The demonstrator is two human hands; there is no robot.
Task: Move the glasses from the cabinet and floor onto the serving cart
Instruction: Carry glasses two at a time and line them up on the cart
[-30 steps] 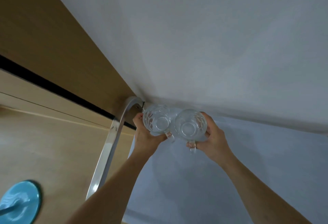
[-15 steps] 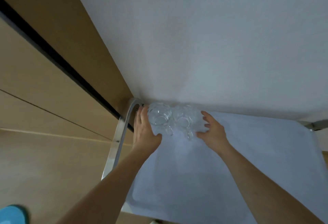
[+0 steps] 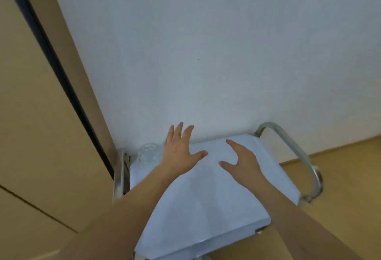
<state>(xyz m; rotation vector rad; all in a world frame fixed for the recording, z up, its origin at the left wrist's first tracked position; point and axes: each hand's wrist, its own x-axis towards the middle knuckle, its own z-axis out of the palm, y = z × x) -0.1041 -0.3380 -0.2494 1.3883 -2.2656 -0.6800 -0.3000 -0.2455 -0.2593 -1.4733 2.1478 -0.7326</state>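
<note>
Clear glass [image 3: 148,154] beside left hand [image 3: 179,152], metal rail [image 3: 296,152], wall [image 3: 206,53]

**Glass, steel and matt white**

The glass [image 3: 148,153] is clear and faceted. The serving cart [image 3: 206,208] has a smooth, matt pale top and shiny metal handles [image 3: 296,152]. The cabinet [image 3: 41,136] and floor [image 3: 340,177] look like smooth light wood; the wall [image 3: 206,53] is matt white.

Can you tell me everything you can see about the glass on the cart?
The glass is clear and colourless, with a bumpy, dimpled pattern, so it almost vanishes against the pale cart top. It stands at the cart's far left corner, close to the white wall and the metal rail. The left hand hides its right side, fingers spread and not gripping it. Whether they touch cannot be told.
</note>
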